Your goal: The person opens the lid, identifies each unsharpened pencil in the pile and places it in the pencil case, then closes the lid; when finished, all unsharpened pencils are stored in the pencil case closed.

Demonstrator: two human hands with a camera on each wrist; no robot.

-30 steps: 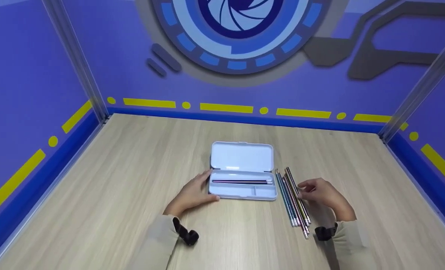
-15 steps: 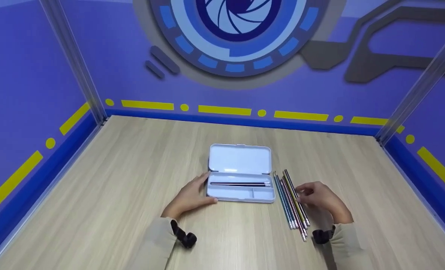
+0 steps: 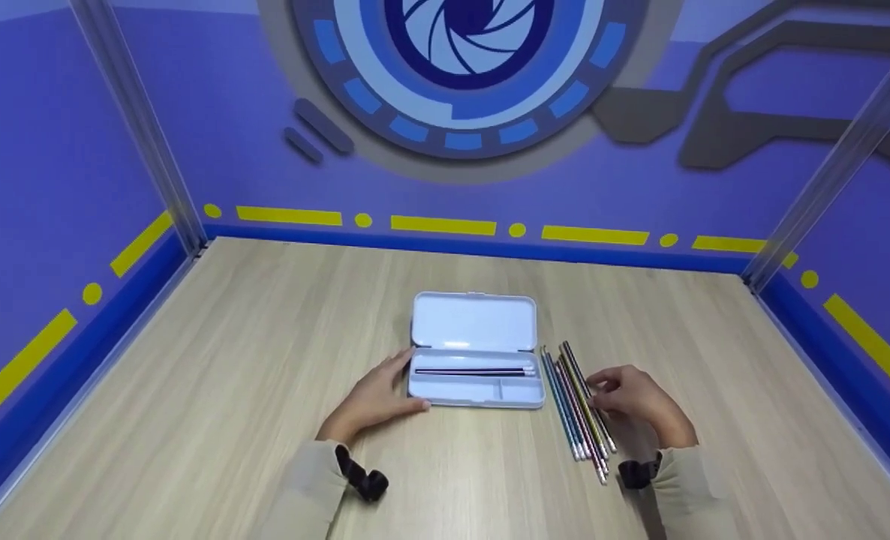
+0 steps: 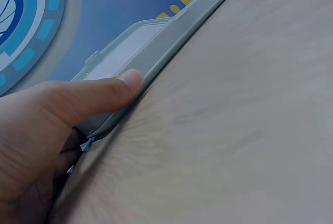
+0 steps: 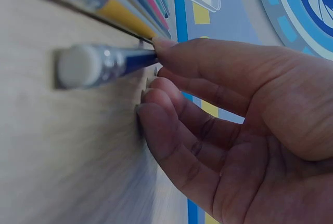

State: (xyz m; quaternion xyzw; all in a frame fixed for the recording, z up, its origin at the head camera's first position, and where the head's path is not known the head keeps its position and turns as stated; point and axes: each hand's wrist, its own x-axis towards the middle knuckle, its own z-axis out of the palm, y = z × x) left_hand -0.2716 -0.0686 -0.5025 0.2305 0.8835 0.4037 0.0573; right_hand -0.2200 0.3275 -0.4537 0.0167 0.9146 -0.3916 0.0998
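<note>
A white pencil case (image 3: 473, 322) lies open on the table, its lid tipped back. Dark striped pencils (image 3: 467, 371) lie in its long rear compartment. My left hand (image 3: 374, 397) grips the case's left end, its thumb on the front wall. Right of the case, several pencils (image 3: 571, 412) lie side by side with their eraser ends towards me. At the right side of this row, my right hand (image 3: 636, 397) pinches a dark blue pencil (image 5: 138, 62) between thumb and forefinger. Its white eraser end points at the right wrist camera, and the other fingers curl beside the tabletop.
The wooden table (image 3: 280, 315) extends around the case. Blue-purple panels (image 3: 250, 112) stand behind it and at both sides, with metal posts at the corners. The case's front row has a small divided compartment (image 3: 521, 390) at its right end.
The head view has shifted slightly, so everything sits a little lower and further left. Both hands keep their places at the case and the pencils.
</note>
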